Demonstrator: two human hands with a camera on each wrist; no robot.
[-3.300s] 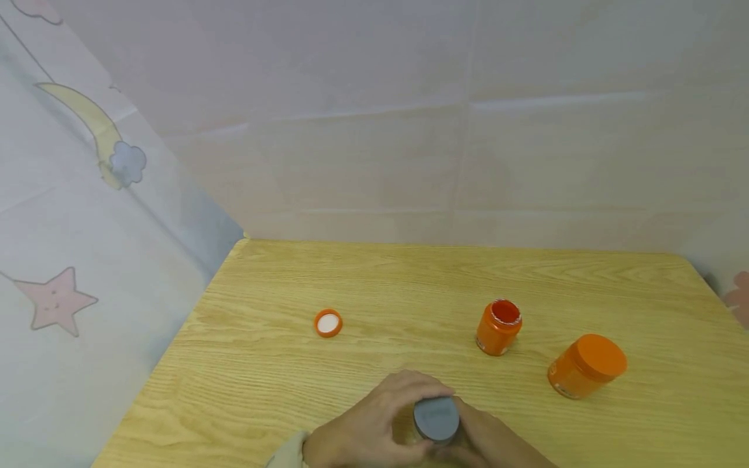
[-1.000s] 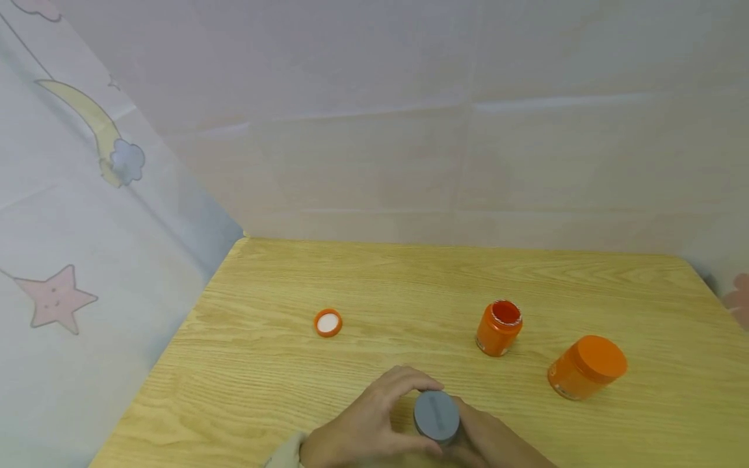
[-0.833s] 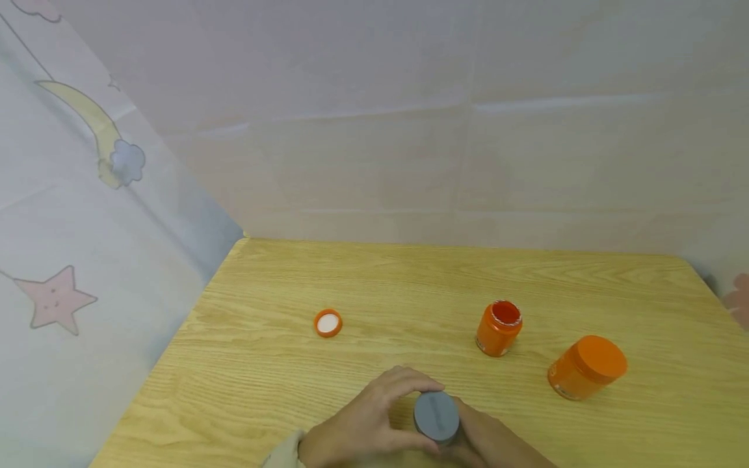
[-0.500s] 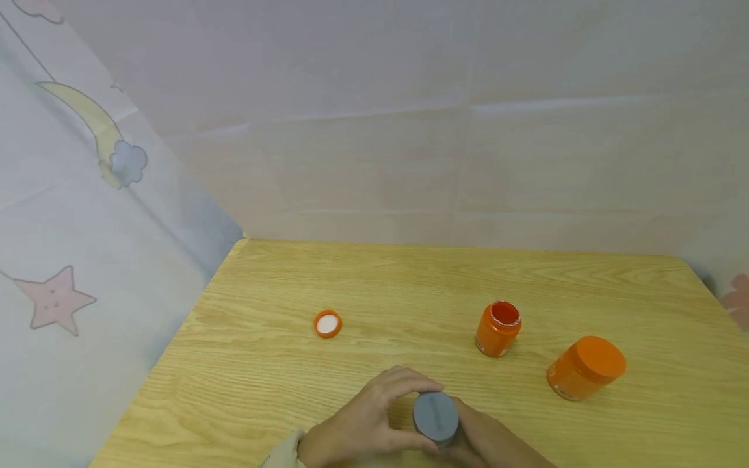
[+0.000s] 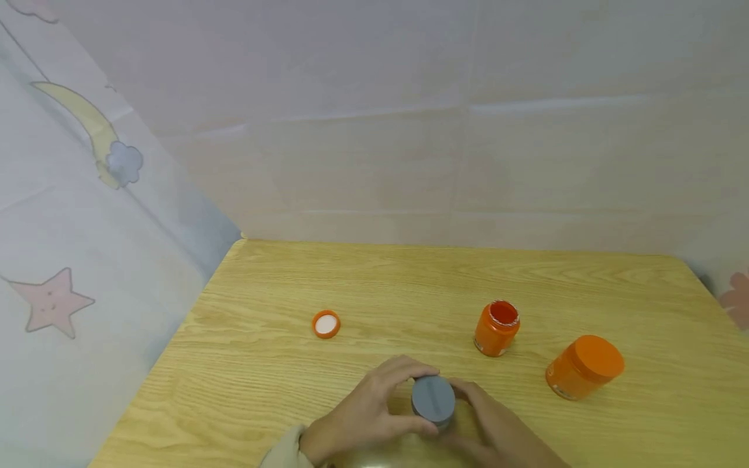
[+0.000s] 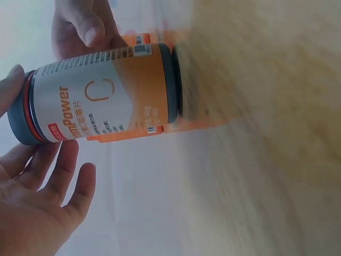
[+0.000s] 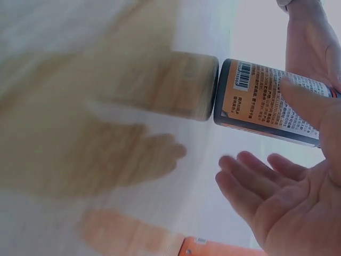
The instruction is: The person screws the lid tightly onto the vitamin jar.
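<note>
A bottle (image 6: 101,93) with a grey cap (image 5: 433,398) and a white-and-orange label stands upright, its base right at the wooden table. My left hand (image 5: 368,409) grips the cap, thumb on the near side and fingers on the far side. Beside the bottle on the right is my right hand (image 5: 500,426). In the right wrist view that hand's fingers (image 7: 250,181) are spread loosely away from the bottle, while its thumb overlaps the label. The lower bottle is hidden in the head view.
An orange jar (image 5: 493,335) without its lid stands to the right, its red inside showing. Farther right is a larger orange jar (image 5: 582,369) with its lid on. An orange lid (image 5: 326,324) lies white inside up on the left. Behind the table (image 5: 374,279) hangs a pale cloth (image 5: 351,162).
The bottle has shifted slightly away from the person, with the left hand still on its cap. The right hand's fingers have loosened and moved apart from the bottle.
</note>
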